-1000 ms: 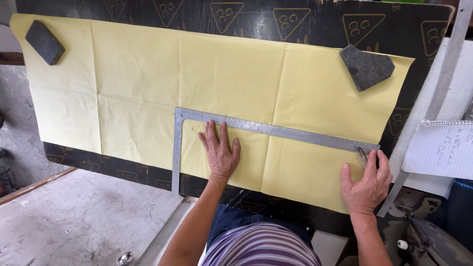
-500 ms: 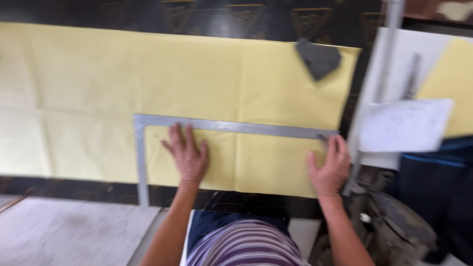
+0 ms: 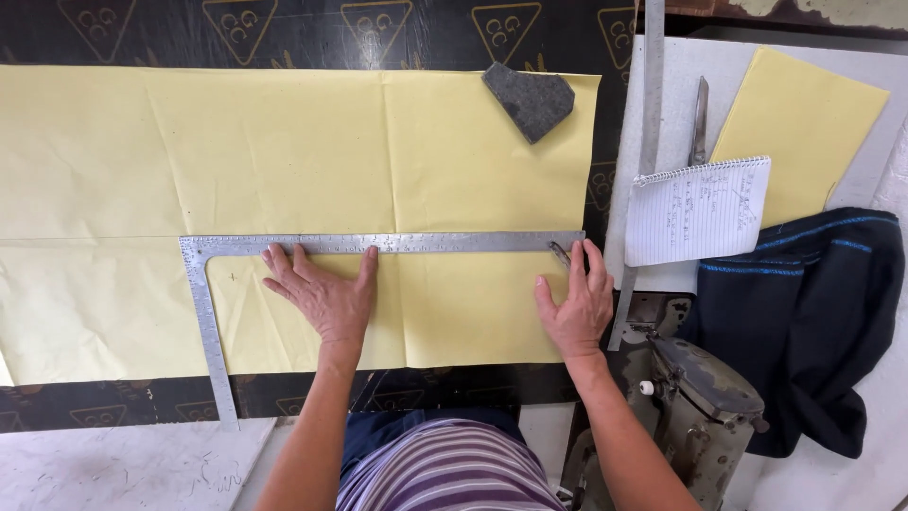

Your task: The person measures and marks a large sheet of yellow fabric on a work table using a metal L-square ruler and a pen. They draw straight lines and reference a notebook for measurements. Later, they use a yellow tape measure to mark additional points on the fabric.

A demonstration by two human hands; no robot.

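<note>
Nearest the camera, a striped purple shirt [image 3: 454,468] is filling the bottom edge, and both bare forearms are reaching up from it onto the worktop [image 3: 113,468]. The left hand [image 3: 322,293] is lying flat with fingers [image 3: 284,270] spread and released, pressing on the yellow paper sheet [image 3: 284,151] just below the long arm of the metal square ruler [image 3: 378,243], its fingertips touching that arm's lower edge. The right hand [image 3: 575,308] is resting on the paper's right end, its fingers lightly curled around a small dark marking tool [image 3: 559,254], probably a pencil, though too little of it is showing to be sure; its tip is sitting against the ruler's right end. The ruler is lying on the lower half of the sheet, its long arm running left to right and its short arm dropping down at the left, past the paper's lower edge onto the dark patterned board [image 3: 312,28]. To the lower right, a grey-green machine [image 3: 705,397] is standing beside the right forearm, with a dark blue cloth [image 3: 804,312] draped just past it. Farther up, a spiral notepad [image 3: 698,210] is lying on a white surface, overlapping a smaller yellow sheet [image 3: 804,123], with a long metal straightedge [image 3: 651,104] and a pair of scissors [image 3: 699,118] beside it. At the far edge of the big sheet, a grey felt-like block [image 3: 530,96] is weighing down the top right corner.
</note>
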